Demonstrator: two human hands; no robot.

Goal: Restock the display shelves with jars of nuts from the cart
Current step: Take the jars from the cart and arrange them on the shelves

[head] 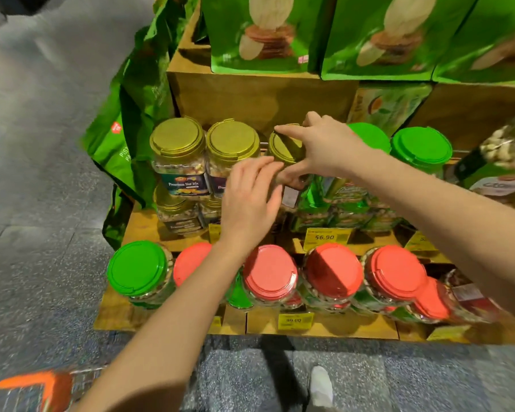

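At the frame's centre the right hand (324, 147) grips a gold-lidded jar (284, 148) from above, fingers across the lid and thumb down its side. The left hand (250, 200) lies against the jar's near side, fingers nearly straight. The jar stands on the middle shelf (146, 228), just right of two matching jars (177, 141). Red-lidded jars (269, 273) line the row below.

gold-lidded jar (286, 148) of nuts (clear plastic) stands upright on the wooden shelf (149, 227), beside two matching jars (204, 157).
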